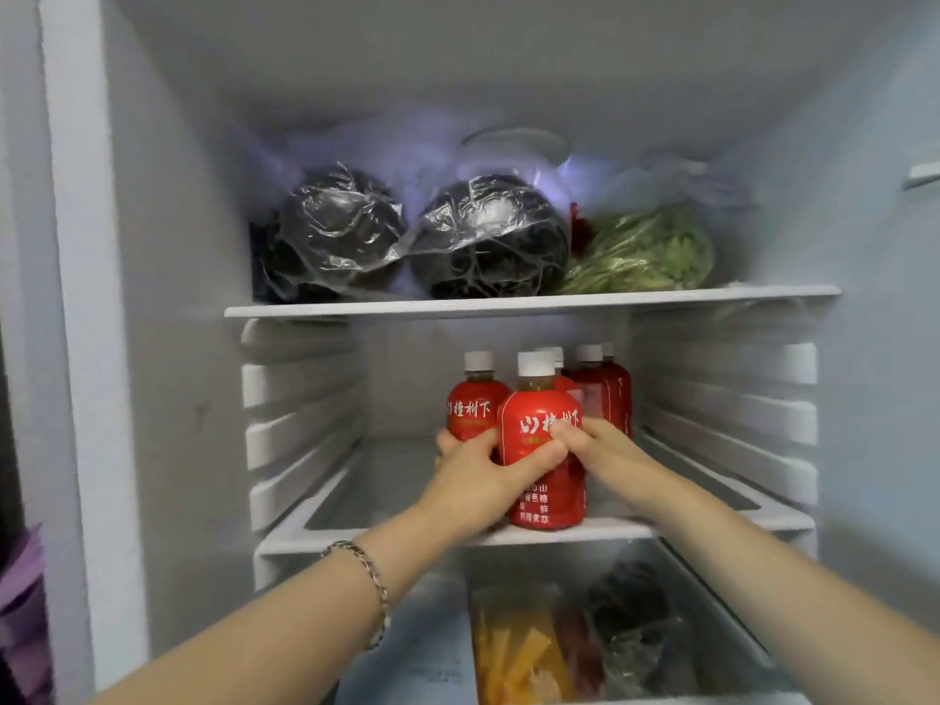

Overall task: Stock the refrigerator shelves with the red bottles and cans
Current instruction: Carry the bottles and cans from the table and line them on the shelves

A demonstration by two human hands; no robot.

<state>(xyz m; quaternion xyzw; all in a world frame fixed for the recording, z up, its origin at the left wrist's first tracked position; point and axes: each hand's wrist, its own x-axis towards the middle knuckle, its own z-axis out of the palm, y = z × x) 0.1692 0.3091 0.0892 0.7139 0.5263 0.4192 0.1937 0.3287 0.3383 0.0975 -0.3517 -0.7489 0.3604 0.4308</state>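
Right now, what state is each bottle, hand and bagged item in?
front bottle: upright, capped, at middle shelf front edge, gripped by both hands
left hand: curled round front bottle
right hand: fingers curled on front bottle
back bottles: upright, capped, grouped behind
dark bundles: plastic-wrapped, on top shelf
greens: bagged, on top shelf

My left hand [478, 475] and right hand [608, 450] both grip the front red bottle [539, 409], upright near the front edge of the middle shelf [356, 542]. More red bottles [474, 399] stand close behind it (white caps on all). Bagged greens [646, 246] lie on the upper shelf [508, 302].
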